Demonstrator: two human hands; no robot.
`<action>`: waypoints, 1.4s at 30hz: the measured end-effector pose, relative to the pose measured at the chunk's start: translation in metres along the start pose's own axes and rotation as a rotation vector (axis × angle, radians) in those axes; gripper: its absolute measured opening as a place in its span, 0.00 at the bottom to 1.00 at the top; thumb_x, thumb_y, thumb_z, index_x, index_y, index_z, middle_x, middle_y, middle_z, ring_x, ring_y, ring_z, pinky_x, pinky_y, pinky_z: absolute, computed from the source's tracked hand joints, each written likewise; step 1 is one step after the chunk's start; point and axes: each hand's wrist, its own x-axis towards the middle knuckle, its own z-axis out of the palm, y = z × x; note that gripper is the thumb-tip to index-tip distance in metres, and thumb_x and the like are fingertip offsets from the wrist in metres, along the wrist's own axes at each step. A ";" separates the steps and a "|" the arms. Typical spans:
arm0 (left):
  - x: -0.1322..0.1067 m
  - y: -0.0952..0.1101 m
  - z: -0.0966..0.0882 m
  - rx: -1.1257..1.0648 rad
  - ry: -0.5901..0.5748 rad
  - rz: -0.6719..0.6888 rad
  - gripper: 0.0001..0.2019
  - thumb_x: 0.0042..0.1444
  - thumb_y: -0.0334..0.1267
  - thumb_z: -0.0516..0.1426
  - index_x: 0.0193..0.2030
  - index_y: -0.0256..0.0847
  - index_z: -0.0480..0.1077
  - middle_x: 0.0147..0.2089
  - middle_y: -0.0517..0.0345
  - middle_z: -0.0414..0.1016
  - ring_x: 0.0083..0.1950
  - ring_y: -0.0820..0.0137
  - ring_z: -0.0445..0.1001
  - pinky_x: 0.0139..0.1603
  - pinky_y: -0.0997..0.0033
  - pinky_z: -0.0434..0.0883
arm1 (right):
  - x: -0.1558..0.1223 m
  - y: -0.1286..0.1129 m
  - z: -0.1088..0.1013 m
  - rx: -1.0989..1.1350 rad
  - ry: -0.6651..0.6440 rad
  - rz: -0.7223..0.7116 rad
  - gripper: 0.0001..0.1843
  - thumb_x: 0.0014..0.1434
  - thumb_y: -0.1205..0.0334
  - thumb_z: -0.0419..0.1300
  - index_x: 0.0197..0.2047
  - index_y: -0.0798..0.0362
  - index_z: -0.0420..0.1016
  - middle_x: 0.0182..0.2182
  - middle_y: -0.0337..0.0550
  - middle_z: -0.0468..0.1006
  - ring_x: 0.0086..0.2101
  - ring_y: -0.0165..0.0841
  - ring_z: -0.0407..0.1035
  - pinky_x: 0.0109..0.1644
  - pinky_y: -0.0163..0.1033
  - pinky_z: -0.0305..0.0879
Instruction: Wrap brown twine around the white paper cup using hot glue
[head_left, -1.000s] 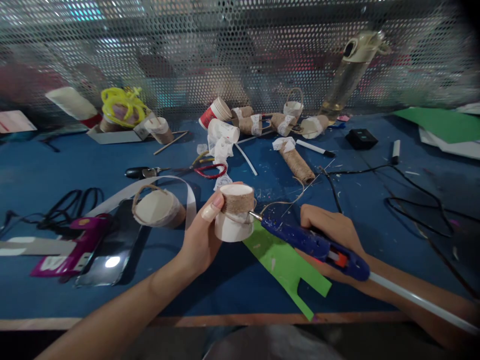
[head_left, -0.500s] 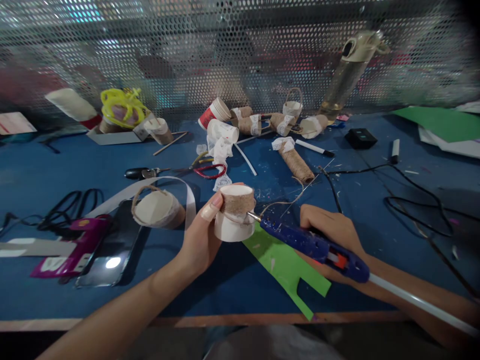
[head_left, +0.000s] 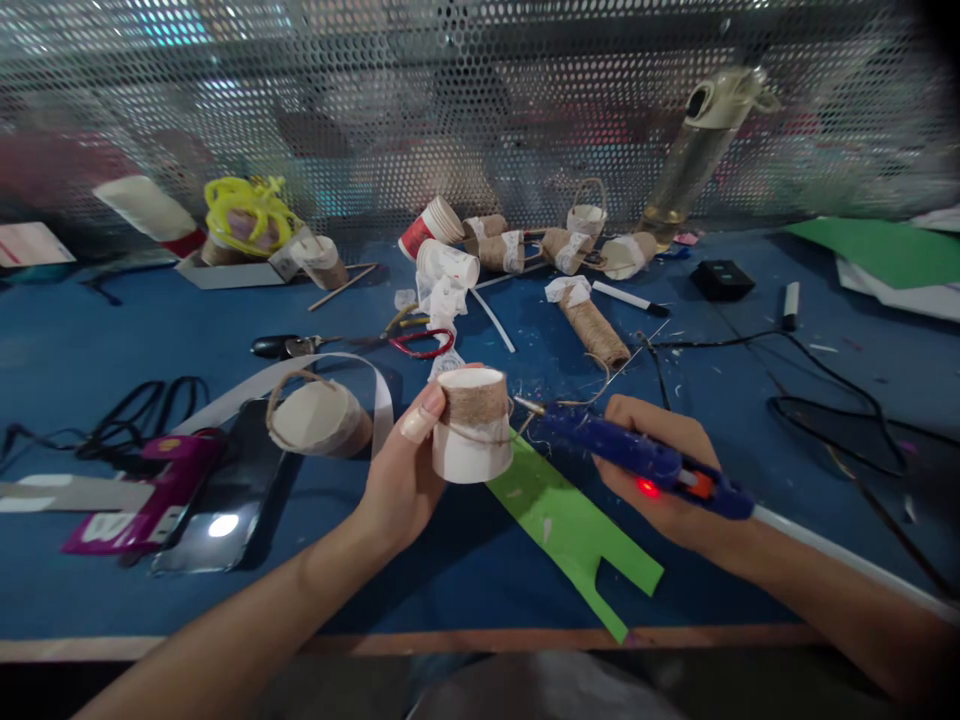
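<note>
My left hand (head_left: 401,475) is closed around a small white paper cup (head_left: 472,452) whose upper part is wrapped in brown twine (head_left: 474,402). The thumb presses on the cup's left side. My right hand (head_left: 667,460) grips a blue glue gun (head_left: 622,440) with a red light lit and a clear glue stick (head_left: 832,550) sticking out of its back. Its metal nozzle points at the cup from the right, a small gap away. Loose twine (head_left: 600,385) trails behind the nozzle. Under the cup and gun lies a green cut piece of sheet (head_left: 562,520).
To the left are a small twine-handled basket (head_left: 319,420), a phone (head_left: 225,500) and a purple packet (head_left: 161,490). Behind lie red-handled scissors (head_left: 424,345), a twine roll (head_left: 596,325) and several wrapped cups. A bottle (head_left: 690,160) leans on the mesh panel; a black cord (head_left: 817,370) runs at right.
The glue gun has drawn back to the right, so its nozzle no longer touches the cup. The cup has tilted slightly in my left hand. The gun's red light now shows.
</note>
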 end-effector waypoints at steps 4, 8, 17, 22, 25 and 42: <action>-0.001 -0.001 0.001 0.010 -0.087 -0.037 0.19 0.61 0.52 0.64 0.53 0.44 0.80 0.51 0.53 0.83 0.55 0.55 0.79 0.53 0.60 0.75 | -0.001 0.003 0.007 0.267 0.088 0.136 0.07 0.63 0.65 0.67 0.37 0.48 0.72 0.29 0.33 0.77 0.30 0.30 0.74 0.37 0.36 0.70; -0.002 0.000 0.005 0.037 -0.107 -0.060 0.21 0.57 0.53 0.67 0.54 0.45 0.79 0.52 0.53 0.82 0.54 0.55 0.78 0.45 0.65 0.75 | 0.002 0.005 0.015 0.371 0.065 0.274 0.19 0.58 0.57 0.73 0.51 0.44 0.76 0.50 0.40 0.85 0.53 0.37 0.78 0.62 0.44 0.71; -0.001 -0.001 0.006 0.099 -0.055 -0.048 0.21 0.58 0.52 0.67 0.55 0.46 0.78 0.52 0.52 0.80 0.53 0.57 0.77 0.42 0.68 0.72 | 0.008 0.001 0.022 0.478 0.031 0.403 0.11 0.55 0.58 0.75 0.40 0.47 0.80 0.35 0.39 0.85 0.35 0.33 0.81 0.43 0.39 0.81; 0.000 -0.003 0.004 0.135 -0.001 -0.010 0.19 0.59 0.51 0.67 0.53 0.47 0.77 0.52 0.56 0.80 0.52 0.61 0.76 0.42 0.70 0.72 | 0.003 0.003 0.020 0.459 0.037 0.267 0.17 0.49 0.67 0.78 0.40 0.46 0.80 0.37 0.34 0.83 0.31 0.27 0.75 0.37 0.32 0.77; 0.001 -0.004 0.004 0.157 0.029 -0.003 0.18 0.59 0.51 0.67 0.53 0.48 0.77 0.51 0.57 0.80 0.49 0.64 0.76 0.41 0.71 0.71 | -0.001 0.005 0.018 0.357 0.085 0.195 0.17 0.52 0.69 0.76 0.41 0.44 0.78 0.36 0.33 0.83 0.31 0.27 0.75 0.36 0.32 0.76; 0.002 -0.005 0.004 0.212 0.082 0.071 0.18 0.56 0.49 0.69 0.51 0.49 0.76 0.56 0.58 0.79 0.58 0.61 0.74 0.53 0.69 0.69 | 0.003 -0.001 0.011 0.265 0.166 0.270 0.12 0.56 0.61 0.75 0.37 0.45 0.75 0.33 0.33 0.81 0.26 0.27 0.71 0.34 0.35 0.75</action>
